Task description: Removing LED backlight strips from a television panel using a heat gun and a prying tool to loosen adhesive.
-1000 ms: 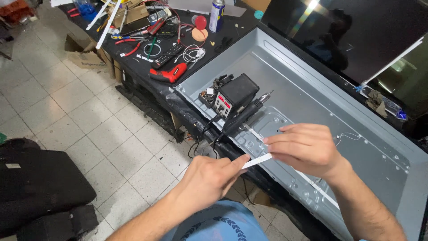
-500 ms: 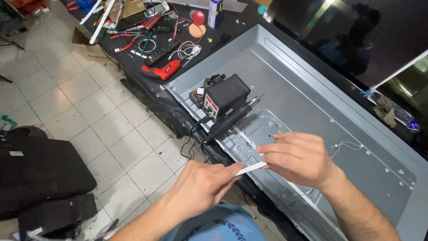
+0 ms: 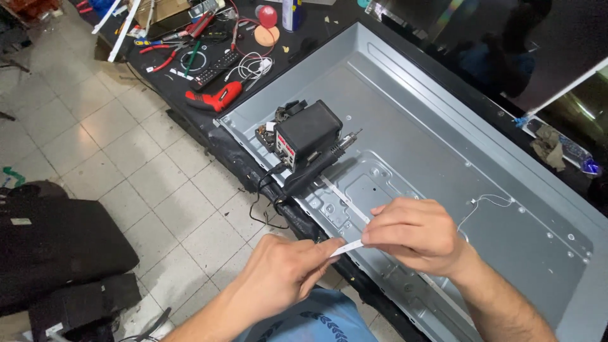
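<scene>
Pinching a thin white strip [image 3: 347,247], left hand [image 3: 283,277] and right hand [image 3: 415,233], each grip closed on it.

The strip [image 3: 347,247] pinched between the left hand [image 3: 282,278] and the right hand [image 3: 415,235] is white. The big metal tray [image 3: 443,145] is pale grey all over, with a thin white wire [image 3: 487,201] lying on it. The box [image 3: 308,132] standing in the tray is black, with a small red and white patch on its front face. The workbench [image 3: 158,76] is black. On it lie a red and black power tool [image 3: 218,98], a black remote [image 3: 214,68], a coiled white cable [image 3: 253,64] and a red ball [image 3: 268,16]. The floor [image 3: 126,164] is off-white tile with darker grout lines. The bag [image 3: 57,253] on the floor is black. The person's clothing [image 3: 323,320] is light blue with a dark blue printed pattern.
</scene>
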